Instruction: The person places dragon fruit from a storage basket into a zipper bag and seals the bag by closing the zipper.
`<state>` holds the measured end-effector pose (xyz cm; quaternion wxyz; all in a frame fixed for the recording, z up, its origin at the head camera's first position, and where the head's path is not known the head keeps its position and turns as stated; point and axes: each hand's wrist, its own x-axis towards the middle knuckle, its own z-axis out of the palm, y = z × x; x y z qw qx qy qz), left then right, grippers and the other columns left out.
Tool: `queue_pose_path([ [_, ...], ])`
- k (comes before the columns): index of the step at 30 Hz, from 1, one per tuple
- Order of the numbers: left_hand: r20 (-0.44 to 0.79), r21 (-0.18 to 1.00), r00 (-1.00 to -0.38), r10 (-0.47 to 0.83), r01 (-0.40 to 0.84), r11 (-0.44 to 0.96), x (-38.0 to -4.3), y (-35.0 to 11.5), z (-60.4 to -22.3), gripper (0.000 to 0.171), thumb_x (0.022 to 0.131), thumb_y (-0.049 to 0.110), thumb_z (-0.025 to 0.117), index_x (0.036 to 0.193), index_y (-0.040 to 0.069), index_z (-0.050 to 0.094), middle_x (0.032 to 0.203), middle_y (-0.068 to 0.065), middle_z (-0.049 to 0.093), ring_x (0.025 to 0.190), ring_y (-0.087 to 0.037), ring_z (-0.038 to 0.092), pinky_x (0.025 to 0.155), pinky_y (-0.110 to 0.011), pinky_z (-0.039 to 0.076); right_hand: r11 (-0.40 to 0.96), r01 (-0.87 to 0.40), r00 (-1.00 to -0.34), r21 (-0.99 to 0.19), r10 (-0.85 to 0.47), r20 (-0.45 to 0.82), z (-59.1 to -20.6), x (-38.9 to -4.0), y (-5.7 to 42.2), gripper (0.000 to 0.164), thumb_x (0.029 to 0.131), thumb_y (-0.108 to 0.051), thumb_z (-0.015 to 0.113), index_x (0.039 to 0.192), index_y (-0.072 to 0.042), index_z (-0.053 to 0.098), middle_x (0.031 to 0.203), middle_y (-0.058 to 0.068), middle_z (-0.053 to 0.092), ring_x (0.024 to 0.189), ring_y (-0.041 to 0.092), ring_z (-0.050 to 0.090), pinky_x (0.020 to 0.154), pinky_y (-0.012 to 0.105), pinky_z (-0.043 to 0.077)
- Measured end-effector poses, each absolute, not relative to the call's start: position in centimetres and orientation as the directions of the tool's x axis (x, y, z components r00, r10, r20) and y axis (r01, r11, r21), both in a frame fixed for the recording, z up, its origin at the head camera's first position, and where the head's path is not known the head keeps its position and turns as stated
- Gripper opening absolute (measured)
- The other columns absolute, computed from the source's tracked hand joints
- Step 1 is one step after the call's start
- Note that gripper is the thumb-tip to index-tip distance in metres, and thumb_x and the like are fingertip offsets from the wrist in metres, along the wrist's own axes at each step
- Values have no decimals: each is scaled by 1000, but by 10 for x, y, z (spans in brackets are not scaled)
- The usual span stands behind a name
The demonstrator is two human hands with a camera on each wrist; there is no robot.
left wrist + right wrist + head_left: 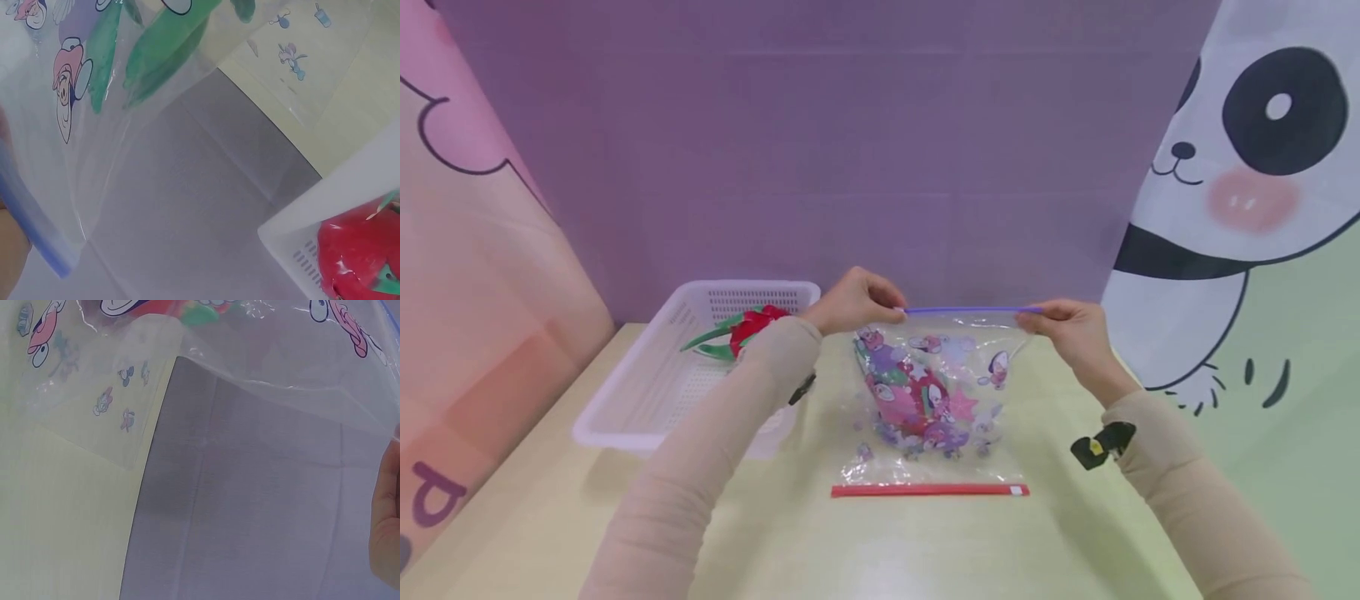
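Observation:
A clear zip bag (925, 400) with cartoon prints hangs upright by its blue zip strip (962, 310). My left hand (856, 300) pinches the left end of that strip, and my right hand (1078, 337) pinches the right end. Inside the bag, partly hidden by the prints, is something red with green leaf-like parts (169, 50). Below and behind it, a second printed clear bag (306, 62) with a red zip strip (925, 491) lies flat on the table. At the right wrist view's edge, only part of my right hand (385, 519) shows.
Left of the bags stands a white perforated plastic basket (617, 433). In it lies a red flower-like thing (760, 325) with long green leaves. A purple cloth (850, 150) hangs behind the pale wooden table (820, 550), and printed panda fabric (1195, 333) hangs on the right.

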<state>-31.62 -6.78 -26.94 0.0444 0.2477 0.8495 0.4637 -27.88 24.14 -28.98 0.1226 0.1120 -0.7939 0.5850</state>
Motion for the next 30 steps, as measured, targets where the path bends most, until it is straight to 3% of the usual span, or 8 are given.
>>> queue_pose_path([
  [23,145,807,-884,445,366,464,-313,-82,-271,15,81,15,70,95,8,71,91,-6,68,86,-23,63,78,-33,54,326,-298,-951,-897,-16,310,-292,-278,245,5,79,-21,72,80,-25,71,75,-14,70,70,-1,64,73,13,48],
  [30,171,803,-875,454,390,451,-315,-89,-273,16,80,13,70,94,5,70,89,-7,69,82,-20,64,75,-32,55,301,-311,-947,-901,-20,320,-293,-279,245,8,80,-18,71,77,-26,71,72,-19,68,69,-1,64,71,12,49],
])
